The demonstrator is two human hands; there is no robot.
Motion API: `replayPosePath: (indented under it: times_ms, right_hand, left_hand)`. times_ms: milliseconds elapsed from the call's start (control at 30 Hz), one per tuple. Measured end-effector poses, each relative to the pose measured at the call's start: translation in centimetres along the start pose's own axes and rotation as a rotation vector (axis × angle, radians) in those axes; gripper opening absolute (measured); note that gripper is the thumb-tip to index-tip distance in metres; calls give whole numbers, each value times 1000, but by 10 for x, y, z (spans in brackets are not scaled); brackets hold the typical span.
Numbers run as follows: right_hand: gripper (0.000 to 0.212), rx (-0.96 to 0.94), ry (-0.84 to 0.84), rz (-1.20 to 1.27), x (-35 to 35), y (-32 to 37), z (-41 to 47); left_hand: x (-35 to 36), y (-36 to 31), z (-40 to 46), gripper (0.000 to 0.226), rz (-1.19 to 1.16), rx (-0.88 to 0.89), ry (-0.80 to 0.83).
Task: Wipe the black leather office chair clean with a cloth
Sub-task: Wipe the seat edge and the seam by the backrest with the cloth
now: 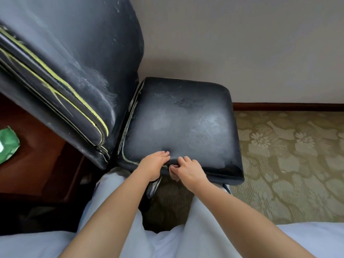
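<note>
Black leather, dulled by a grey film of dust and scuffs, covers the office chair, which stands on a patterned olive carpet close to a pale wall with a dark wooden baseboard. Its tall backrest leans at the left, its edge seam frayed with yellowish material showing along the piping. The square seat cushion lies just right of the backrest, with a similar worn seam along its left edge.

Both hands are at the seat cushion's near edge, toward its near-left corner. The left hand lies over the edge with fingers laid fairly straight on the top of the leather, which is dimpled just beyond the fingertips. The right hand, just beside it, has its fingers curled and seems to pinch the edge seam of the cushion, its thumb tucked below the rim; what exactly sits between the fingers is too small to tell. No cloth can be made out in either hand.

At the far left, a dark reddish wooden table carries a green packet. The person's light grey trousers fill the lower view.
</note>
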State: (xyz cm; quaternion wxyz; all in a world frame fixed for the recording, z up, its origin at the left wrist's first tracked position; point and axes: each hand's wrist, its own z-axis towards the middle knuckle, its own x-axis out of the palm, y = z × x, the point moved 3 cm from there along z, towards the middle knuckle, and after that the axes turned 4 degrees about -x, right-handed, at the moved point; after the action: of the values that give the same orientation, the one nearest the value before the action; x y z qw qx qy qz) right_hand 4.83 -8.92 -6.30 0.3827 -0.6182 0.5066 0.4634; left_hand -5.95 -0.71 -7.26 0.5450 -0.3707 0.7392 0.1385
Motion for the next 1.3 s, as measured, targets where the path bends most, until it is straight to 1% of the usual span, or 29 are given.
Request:
replayPosePath:
  times_ms: [200,400,600,667,700,733,767,867,967,1033,1133,1300]
  right_hand:
    - [34,25,-24,7,4,-3,0]
    - [34,63,-26,23,5,1,2]
    - [27,68,-36,0,5,5,1]
    - [31,71,-51,-28,1,7,0]
    - [32,80,-92,-50,0,8,0]
    - [28,59,-54,-30,1,10,-2]
    - [23,44,-61,-17,3,12,-2]
    - [24,55,-148,-65,5,15,2]
    - [33,22,-194,-71,7,15,7]
    - [33,23,-248,-102,14,11,0]
    - [34,-22,-275,-144,20,7,-9]
    - [29,-31,-366,-116,11,20,16]
  left_hand:
    - [-4,7,7,69,36,49,-6]
    - [3,12,6,70,34,77,-22]
    - [7,16,6,70,8,93,-40]
    - [9,15,4,70,-2,80,-56]
    - [9,14,3,71,-7,75,-63]
    - [9,13,2,72,-12,73,-71]
    - [9,13,1,73,-17,75,-76]
    - [8,13,0,73,-41,88,-84]
    - [8,16,0,73,-67,104,-101]
    - [9,17,-1,75,-92,103,-87]
    - [11,21,0,77,-134,112,-89]
    - [10,24,-1,73,-204,120,-112]
